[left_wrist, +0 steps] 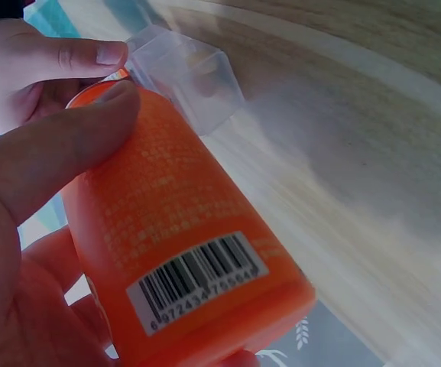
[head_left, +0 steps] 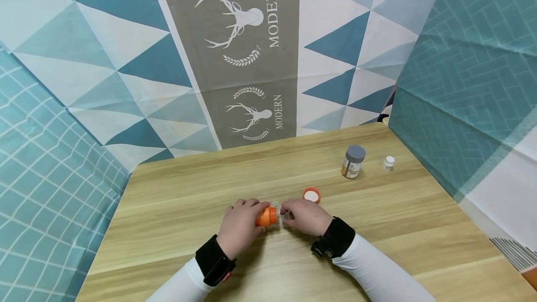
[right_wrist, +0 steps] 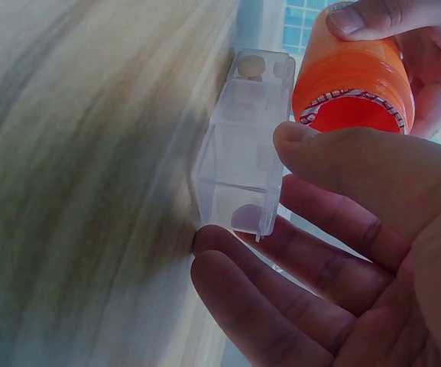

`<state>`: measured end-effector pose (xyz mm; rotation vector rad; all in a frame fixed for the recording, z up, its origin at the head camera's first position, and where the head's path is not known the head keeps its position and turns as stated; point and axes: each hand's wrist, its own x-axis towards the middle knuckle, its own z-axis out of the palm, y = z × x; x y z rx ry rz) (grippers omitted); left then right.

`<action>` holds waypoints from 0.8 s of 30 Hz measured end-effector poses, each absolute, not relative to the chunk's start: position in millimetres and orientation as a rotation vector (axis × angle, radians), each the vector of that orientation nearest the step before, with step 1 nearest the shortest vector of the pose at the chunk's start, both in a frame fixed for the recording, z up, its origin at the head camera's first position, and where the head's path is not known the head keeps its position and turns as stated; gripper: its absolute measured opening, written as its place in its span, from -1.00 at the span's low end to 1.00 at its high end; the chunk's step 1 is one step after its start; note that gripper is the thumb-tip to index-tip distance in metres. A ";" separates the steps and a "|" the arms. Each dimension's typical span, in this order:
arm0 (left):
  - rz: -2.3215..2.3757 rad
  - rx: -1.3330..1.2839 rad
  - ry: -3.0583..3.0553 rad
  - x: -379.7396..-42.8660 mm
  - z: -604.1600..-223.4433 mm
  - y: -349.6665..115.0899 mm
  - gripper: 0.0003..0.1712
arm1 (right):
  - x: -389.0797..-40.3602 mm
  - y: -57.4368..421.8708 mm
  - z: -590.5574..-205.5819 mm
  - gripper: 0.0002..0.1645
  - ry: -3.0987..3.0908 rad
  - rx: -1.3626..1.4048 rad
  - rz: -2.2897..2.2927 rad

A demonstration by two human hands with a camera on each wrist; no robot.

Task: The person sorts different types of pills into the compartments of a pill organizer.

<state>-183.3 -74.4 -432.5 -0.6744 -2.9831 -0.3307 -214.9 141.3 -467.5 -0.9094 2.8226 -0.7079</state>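
i have the left hand [head_left: 240, 224] with its fingers curled round the orange bottle [left_wrist: 182, 199], which is tipped over, its open mouth towards the clear box [right_wrist: 239, 141]. on my right hand [head_left: 306, 216], thumb and fingers pinch that box, which stands on the table [head_left: 201, 181]; a tan piece [right_wrist: 251, 65] shows in its end compartment. just beyond my right hand lies the cap [head_left: 312, 195], inside up. farther right stand a grey-lidded jar [head_left: 353, 164] and, near it, a small white bottle [head_left: 388, 163].

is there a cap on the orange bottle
No, the right wrist view shows the orange bottle with its mouth uncovered.
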 end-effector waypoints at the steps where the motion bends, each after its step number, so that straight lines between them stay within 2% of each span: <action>1: -0.325 -0.682 -2.978 -183.4 -432.3 -73.8 -0.31 | -215.0 141.3 -467.3 -0.81 2.821 -0.911 -0.711; 24: -0.109 -0.767 -2.904 -188.2 -424.5 -62.2 -0.39 | -216.1 143.8 -467.0 -0.83 2.809 -0.919 -0.733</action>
